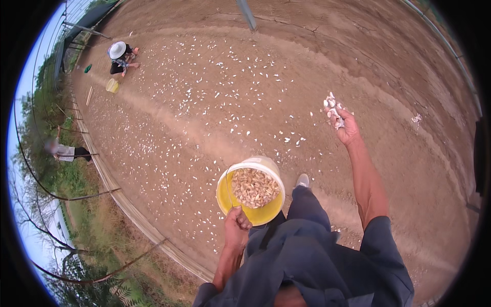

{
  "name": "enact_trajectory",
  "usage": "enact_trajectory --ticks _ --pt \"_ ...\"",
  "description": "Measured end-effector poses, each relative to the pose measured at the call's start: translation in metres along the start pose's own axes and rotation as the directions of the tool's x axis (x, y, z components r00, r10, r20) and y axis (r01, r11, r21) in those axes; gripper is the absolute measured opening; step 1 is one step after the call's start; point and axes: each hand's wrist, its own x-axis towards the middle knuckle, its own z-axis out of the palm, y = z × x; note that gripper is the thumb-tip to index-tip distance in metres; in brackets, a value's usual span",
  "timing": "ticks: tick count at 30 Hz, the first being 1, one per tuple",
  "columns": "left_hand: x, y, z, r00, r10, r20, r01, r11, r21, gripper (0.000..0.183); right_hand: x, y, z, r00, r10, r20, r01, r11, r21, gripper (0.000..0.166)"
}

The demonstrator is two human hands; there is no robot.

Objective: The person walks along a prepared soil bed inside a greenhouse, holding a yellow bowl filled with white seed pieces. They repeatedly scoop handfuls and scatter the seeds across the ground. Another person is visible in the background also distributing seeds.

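Note:
My left hand [238, 225] grips the thin wire handle of a bucket [250, 222] with a yellow inside and a pale rim. The bucket hangs tilted before my legs, partly filled with brownish-pink garlic cloves [256, 188]. Out to the right, my right hand [347, 124] is held over the soil, with a handful of whitish garlic cloves [333, 105] lying across its fingers. Many pale cloves [289, 138] are scattered over the bare brown soil [207, 134] ahead and to the left.
A person in a white hat [117, 50] crouches at the far left near a yellow bucket [112, 86]. Another person [71, 151] stands beyond the low edge strip [134, 215]. Curved hoops [111, 270] line that side. A grey post [247, 15] rises at the far edge.

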Motion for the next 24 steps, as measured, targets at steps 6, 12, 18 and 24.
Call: enact_trajectory --ticks 6,12,18,24 --pt "-0.018 -0.019 0.025 0.997 -0.068 0.046 0.069 0.998 -0.003 0.017 -0.039 -0.005 0.019 0.969 -0.069 0.237 0.026 0.983 0.180 0.017" --pt "-0.020 -0.042 0.051 0.966 -0.202 0.159 0.193 0.979 0.072 0.013 -0.136 0.103 0.001 0.920 0.391 0.010 -0.300 0.722 -0.623 0.019" --pt "-0.041 -0.035 0.083 0.845 -0.375 0.382 0.324 0.926 0.192 0.017 -0.138 0.192 -0.020 0.931 0.358 0.075 0.297 -0.619 -0.727 0.051" --pt "-0.045 -0.026 0.082 0.726 -0.437 0.531 0.371 0.899 0.233 0.017 -0.138 0.204 -0.052 0.923 0.385 0.001 0.243 -0.581 -0.777 0.053"
